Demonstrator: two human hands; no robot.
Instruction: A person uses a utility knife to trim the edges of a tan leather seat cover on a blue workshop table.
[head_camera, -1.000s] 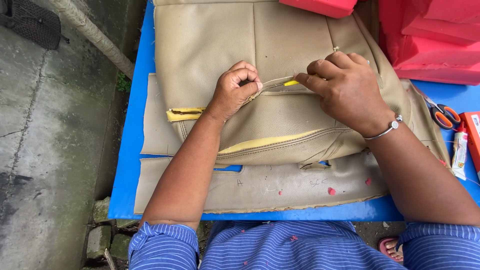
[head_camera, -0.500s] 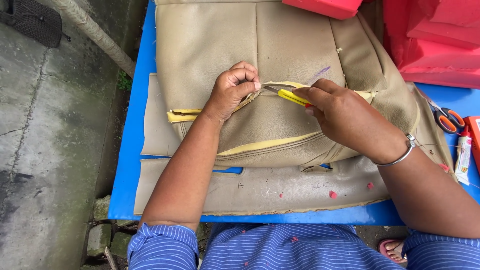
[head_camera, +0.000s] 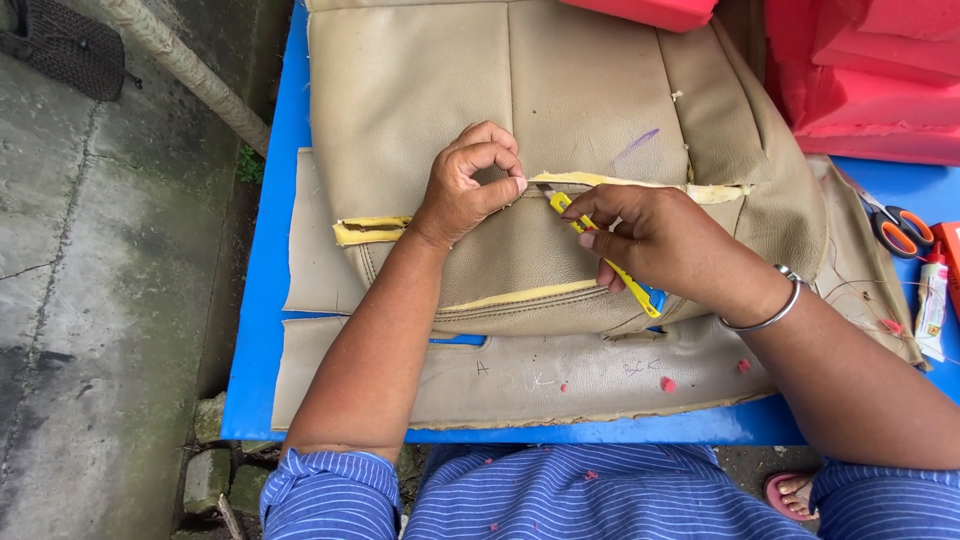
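Observation:
A tan leather seat cover (head_camera: 480, 90) with yellow foam backing lies on a blue table (head_camera: 265, 330). My left hand (head_camera: 468, 188) pinches the cover's upper flap at an open seam (head_camera: 640, 183) where yellow foam shows. My right hand (head_camera: 650, 238) grips a yellow utility knife (head_camera: 600, 255), its blade tip at the seam just right of my left fingers. A second strip of exposed foam (head_camera: 370, 230) sits at the cover's left edge.
Red foam blocks (head_camera: 860, 70) stand at the back right. Orange-handled scissors (head_camera: 900, 228) and a small glue tube (head_camera: 932, 290) lie at the table's right edge. A flat tan panel (head_camera: 560, 385) lies under the cover near me. Concrete ground (head_camera: 100, 300) is on the left.
My right hand has drawn back toward me and to the right, and the yellow knife, earlier mostly hidden under it, now shows along its length. My left hand has stayed at the seam.

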